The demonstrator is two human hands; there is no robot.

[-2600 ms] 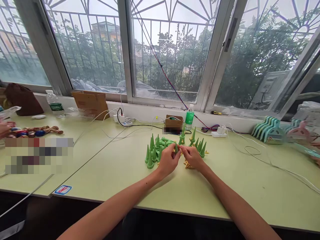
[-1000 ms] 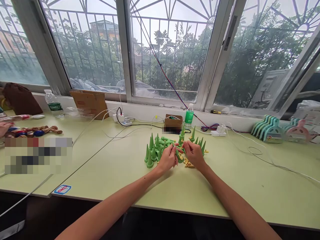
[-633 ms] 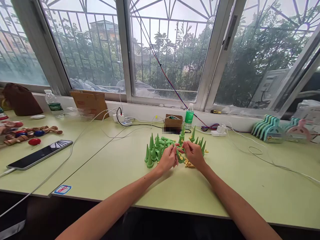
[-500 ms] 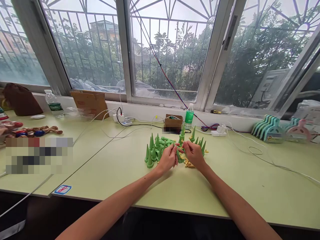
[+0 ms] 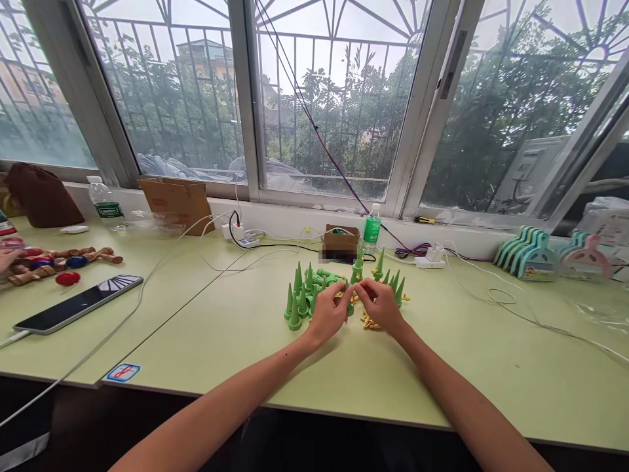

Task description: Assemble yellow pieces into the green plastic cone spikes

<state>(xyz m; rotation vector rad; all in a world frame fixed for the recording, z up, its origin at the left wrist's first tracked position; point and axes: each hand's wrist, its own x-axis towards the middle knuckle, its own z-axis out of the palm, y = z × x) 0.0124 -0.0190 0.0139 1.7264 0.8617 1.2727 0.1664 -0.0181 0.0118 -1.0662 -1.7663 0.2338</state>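
My left hand [image 5: 328,311] is closed around a green plastic cone-shaped spike [image 5: 350,309], most of it hidden behind the fingers. Meeting it at the fingertips, my right hand [image 5: 382,305] is pinched; whatever lies between its fingers is too small to make out. Several more green spikes [image 5: 295,316] stand upright on the table left of my hands, with others lying among them. Beyond my right hand stand further green spikes [image 5: 380,263] with yellow bits at their bases. Small yellow pegs [image 5: 369,321] lie in a loose pile below my right hand.
A small cardboard box [image 5: 341,241] and a water bottle [image 5: 372,229] stand behind the spikes. White cables and a power strip [image 5: 429,262] run along the wall. Plastic hangers [image 5: 528,255] are at right. At left lie a phone [image 5: 81,303], wooden toys, and another person's hand [image 5: 6,260].
My right hand has moved slightly left, so its fingertips now meet those of my left hand. My left fingers have closed further around the green spike. Another person's hand shows at the left edge.
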